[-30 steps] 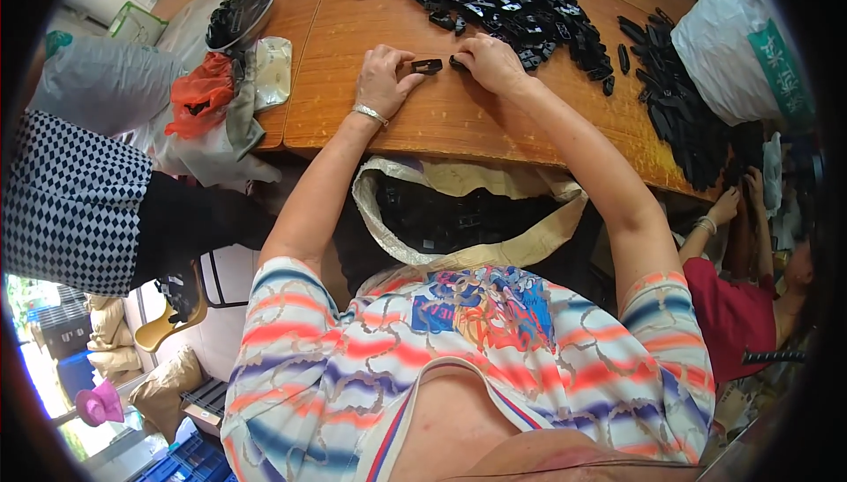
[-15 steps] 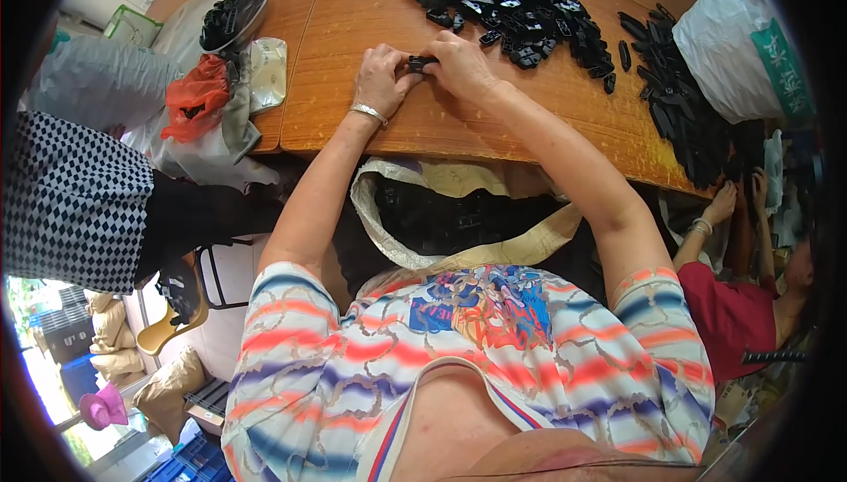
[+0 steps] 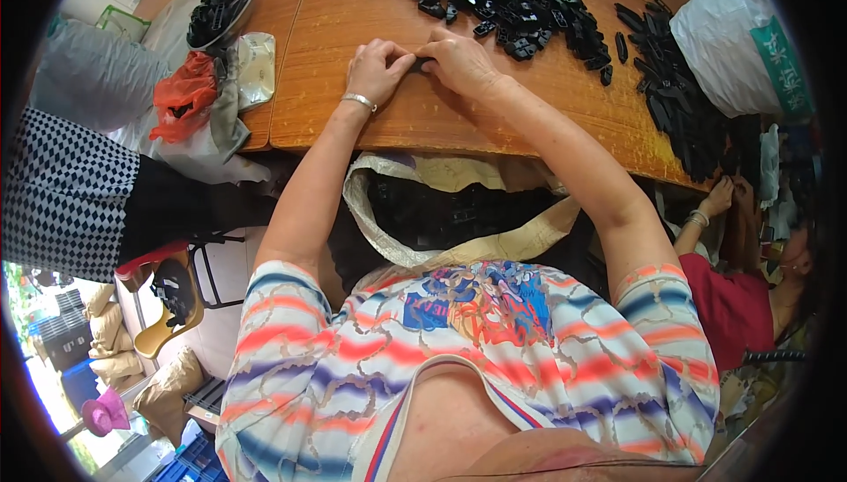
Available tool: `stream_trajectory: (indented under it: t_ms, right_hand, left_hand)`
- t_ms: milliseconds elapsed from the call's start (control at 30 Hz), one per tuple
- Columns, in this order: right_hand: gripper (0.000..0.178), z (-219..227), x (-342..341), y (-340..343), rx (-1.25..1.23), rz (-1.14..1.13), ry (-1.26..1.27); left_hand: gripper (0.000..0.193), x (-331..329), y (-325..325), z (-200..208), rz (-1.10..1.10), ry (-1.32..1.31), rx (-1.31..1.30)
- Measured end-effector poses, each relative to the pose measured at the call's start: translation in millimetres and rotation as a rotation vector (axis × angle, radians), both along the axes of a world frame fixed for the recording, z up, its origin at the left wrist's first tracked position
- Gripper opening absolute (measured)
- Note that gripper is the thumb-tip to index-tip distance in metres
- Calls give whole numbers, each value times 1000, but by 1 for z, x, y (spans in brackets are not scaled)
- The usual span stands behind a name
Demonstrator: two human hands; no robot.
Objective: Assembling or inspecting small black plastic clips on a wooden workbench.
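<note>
Over the wooden table (image 3: 344, 120), a small black plastic part (image 3: 421, 65) is pinched between my two hands. My left hand (image 3: 379, 70), with a bracelet at its wrist, has thumb and fingers closed on the part's left end. From the other side my right hand (image 3: 456, 60) grips it, its fingers covering most of the part. Just beyond my hands lies a big heap of similar black plastic parts (image 3: 520, 6). In my lap, below the table edge, an open woven sack (image 3: 357, 195) holds more black pieces (image 3: 450, 210).
At right are a second pile of longer black parts (image 3: 675, 103) and a white plastic bag (image 3: 723, 32). A co-worker in a red top (image 3: 728, 306) handles something at the table's right edge. On the left stand a bowl of black parts (image 3: 216, 14), a red bag (image 3: 185, 94) and another person in checkered clothing (image 3: 66, 191).
The view has shifted slightly. My hands stay together on the black part, which is now more covered by my fingers. The co-worker's hands at right have drawn closer together.
</note>
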State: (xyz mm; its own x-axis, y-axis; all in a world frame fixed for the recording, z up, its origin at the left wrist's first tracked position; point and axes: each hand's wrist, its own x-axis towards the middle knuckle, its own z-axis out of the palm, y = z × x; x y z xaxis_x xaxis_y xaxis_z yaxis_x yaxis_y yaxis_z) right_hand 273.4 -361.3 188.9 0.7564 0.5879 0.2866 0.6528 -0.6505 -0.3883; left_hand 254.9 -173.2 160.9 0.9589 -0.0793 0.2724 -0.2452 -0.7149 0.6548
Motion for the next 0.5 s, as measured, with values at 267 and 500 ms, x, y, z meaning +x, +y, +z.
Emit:
stream_trajectory:
  t_ms: [267, 500]
  right_hand:
    - [28, -9, -31, -22, 88, -51, 42]
    - [33, -13, -171, -85, 17, 233, 281]
  left_hand:
    - [27, 12, 4, 4, -156, 121, 129]
    - [30, 50, -2, 5, -39, -120, 31]
